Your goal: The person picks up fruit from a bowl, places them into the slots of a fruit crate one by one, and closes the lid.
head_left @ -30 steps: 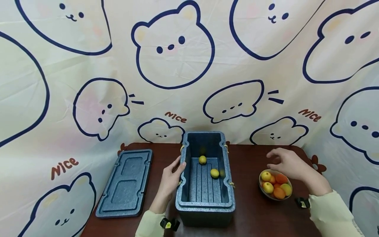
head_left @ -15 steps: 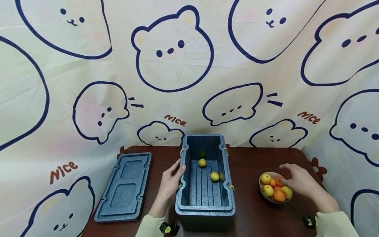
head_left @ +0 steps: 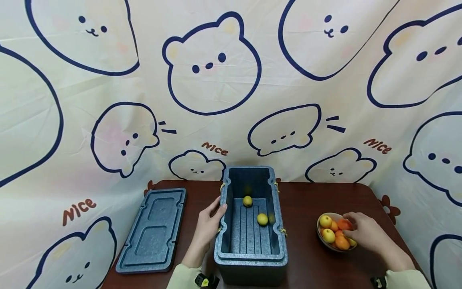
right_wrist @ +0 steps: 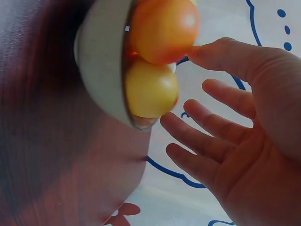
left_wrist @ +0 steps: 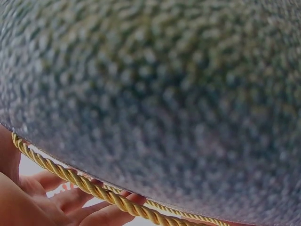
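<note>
The left hand [head_left: 205,226], fingers nearly straight, likely steadies the speckled blue-grey foam-like box [head_left: 250,260] at nine o'clock — the right hand [head_left: 366,233] spreads, apparently suiting round orange-and-yellow fruit [head_left: 342,242] in the pale round bowl [right_wrist: 101,61] at three.

Pale yellow-green fabric left sleeve [head_left: 184,277] at seven o'clock, with boxy black, yellow-marked wrist device [head_left: 205,280] — matching right sleeve [head_left: 406,279] at four o'clock, with small black wristpiece [head_left: 379,282].

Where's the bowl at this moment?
In the head view, the bowl stands on the right part of the table, right of the box, with the right hand at its right edge.
</note>
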Tool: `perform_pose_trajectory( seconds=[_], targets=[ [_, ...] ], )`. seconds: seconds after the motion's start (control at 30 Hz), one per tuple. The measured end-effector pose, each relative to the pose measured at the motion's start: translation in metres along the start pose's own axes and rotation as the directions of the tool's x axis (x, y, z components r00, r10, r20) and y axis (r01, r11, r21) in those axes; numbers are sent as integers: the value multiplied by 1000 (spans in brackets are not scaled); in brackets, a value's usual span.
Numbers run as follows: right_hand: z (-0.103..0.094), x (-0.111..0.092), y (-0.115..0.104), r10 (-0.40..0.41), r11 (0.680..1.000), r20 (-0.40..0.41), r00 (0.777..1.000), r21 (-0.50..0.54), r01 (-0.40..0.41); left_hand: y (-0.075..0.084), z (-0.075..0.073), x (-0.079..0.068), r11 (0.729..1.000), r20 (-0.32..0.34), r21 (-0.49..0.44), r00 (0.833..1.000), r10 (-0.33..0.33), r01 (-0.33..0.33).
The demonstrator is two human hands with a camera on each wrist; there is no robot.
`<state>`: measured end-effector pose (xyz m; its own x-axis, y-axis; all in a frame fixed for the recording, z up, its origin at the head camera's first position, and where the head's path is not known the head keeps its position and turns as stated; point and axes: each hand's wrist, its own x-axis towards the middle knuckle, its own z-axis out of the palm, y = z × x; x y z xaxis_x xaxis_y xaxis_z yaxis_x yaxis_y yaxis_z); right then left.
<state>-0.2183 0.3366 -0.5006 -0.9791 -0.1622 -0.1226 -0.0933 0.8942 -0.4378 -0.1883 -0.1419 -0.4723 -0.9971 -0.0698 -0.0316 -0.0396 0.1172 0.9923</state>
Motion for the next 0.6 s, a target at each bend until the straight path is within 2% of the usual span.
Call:
perform_pose_trajectory(
  seconds=[0.6],
  targets=[
    [12,5,7,-9,1000,-28,1000,-30,8,-1,-1,0,1000,10,15,1000,6,-6]
  ],
)
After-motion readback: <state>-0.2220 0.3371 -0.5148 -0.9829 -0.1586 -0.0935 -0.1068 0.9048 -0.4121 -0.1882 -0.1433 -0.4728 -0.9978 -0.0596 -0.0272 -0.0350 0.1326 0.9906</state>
